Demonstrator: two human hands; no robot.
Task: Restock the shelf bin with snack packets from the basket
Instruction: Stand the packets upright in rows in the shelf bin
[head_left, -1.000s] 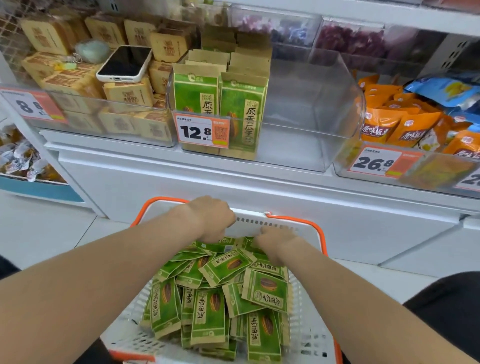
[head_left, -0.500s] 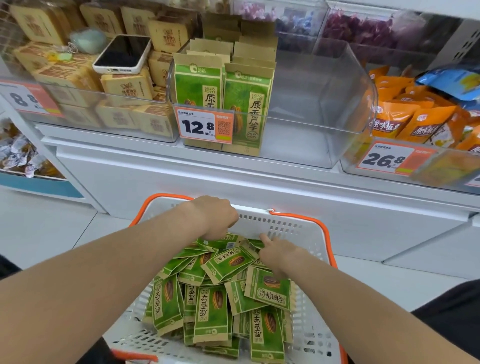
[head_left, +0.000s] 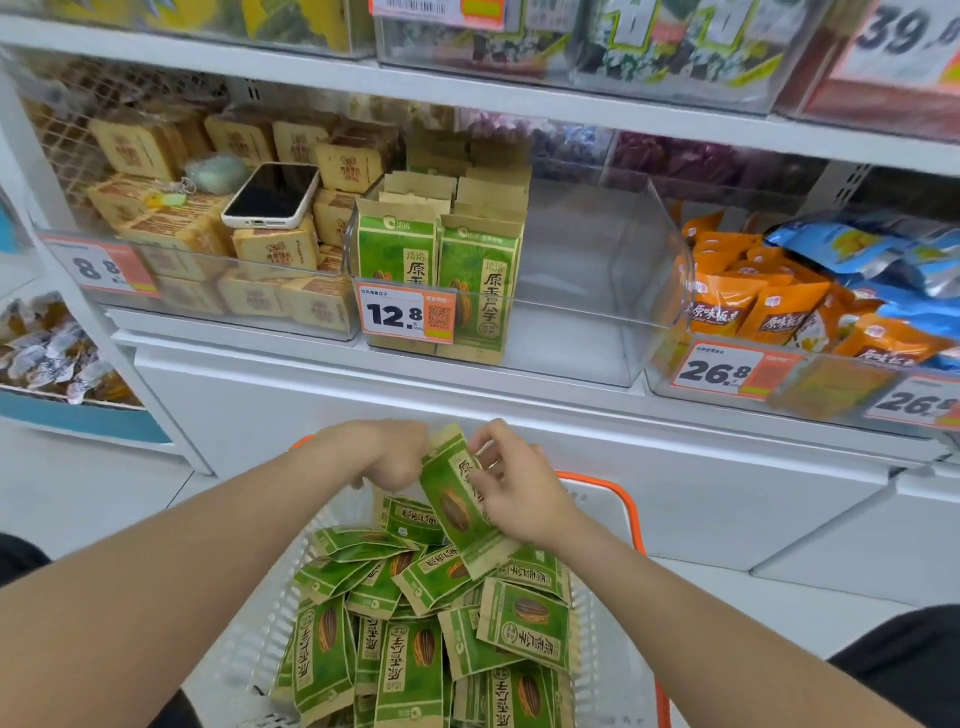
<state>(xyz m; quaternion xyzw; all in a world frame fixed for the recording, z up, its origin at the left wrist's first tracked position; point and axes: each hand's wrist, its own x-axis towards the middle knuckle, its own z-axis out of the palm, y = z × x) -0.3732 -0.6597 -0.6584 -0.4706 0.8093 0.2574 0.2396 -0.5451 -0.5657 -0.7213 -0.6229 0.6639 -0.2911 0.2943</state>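
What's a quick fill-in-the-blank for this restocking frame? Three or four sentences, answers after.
The left hand and right hand together hold one ____ packet over the basket.
The price tag on the clear bin reads ____.
Upright packets stand only in the bin's ____ half.
On the tan packets left of the bin lies a ____.
Missing: green; 12.8; left; phone.

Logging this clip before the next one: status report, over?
Left hand and right hand both grip one green packet, raised over the basket. Shelf bin half stocked, right side bare. Path to bin open.
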